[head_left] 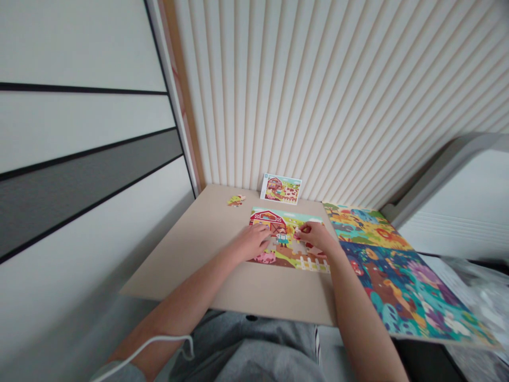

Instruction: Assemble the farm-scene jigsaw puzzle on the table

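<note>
A farm jigsaw puzzle point(298, 260) with a red barn, a pig and a white fence lies on the beige board, with gaps in its middle where the board shows through. My left hand point(253, 242) rests on its left part, fingers stretched out over the barn. Over the right part, my right hand point(317, 236) pinches a small puzzle piece point(297, 232) between thumb and fingers. Whether that piece touches the puzzle is hard to make out. A few loose puzzle pieces point(236, 200) lie together at the back left of the board.
A picture card point(281, 189) of the farm scene leans against the ribbed wall point(278, 106). Right of the beige board point(186, 254) lie an orange animal puzzle point(368, 225) and a blue forest puzzle point(413, 292). Clear plastic wrapping point(483, 302) is at the far right.
</note>
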The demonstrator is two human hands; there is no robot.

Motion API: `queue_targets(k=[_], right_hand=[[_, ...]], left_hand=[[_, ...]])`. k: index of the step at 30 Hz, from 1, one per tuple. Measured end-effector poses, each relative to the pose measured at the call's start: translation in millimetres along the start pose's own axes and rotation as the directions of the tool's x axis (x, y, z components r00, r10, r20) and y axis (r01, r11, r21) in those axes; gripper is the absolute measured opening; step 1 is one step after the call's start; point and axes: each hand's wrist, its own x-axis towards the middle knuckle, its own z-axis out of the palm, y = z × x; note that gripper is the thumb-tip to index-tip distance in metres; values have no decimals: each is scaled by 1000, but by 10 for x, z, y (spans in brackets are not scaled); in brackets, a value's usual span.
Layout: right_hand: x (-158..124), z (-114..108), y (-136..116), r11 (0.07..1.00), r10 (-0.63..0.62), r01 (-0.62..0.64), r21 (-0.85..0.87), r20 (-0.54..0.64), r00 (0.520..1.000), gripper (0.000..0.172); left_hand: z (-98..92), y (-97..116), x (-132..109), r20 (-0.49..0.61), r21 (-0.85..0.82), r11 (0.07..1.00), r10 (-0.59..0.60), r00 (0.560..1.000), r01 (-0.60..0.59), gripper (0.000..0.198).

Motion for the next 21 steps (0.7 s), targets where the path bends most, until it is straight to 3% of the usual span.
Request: queue_targets(k=[5,8,12,15,19,21], right_hand=[[17,15,-9,999,-48,48,-24,-29,998,33],[12,2,-37,996,-57,58,-73,13,998,32],[-29,0,-115,934,-115,128,-333,58,992,23],[-63,42,-176,874,-117,107,-474,8,993,22],[-62,55,-196,896,-121,115,-429,12,993,21],[-46,8,-176,924,-154,126,-360,-49,987,24]], left_hand=[[3,-3,0,9,20,1000,5,1000,-5,25],[-3,-4,-2,14,22,1000,1,1000,-1,26],[-3,-14,-1,23,35,999,2,1000,-3,27],[13,-26,-1,23,34,999,-9,1000,8,27],[44,-25,-5,10,23,1000,-3,1000,3,26],[50,-33,-4,1,21,1000,3,1000,-3,25]])
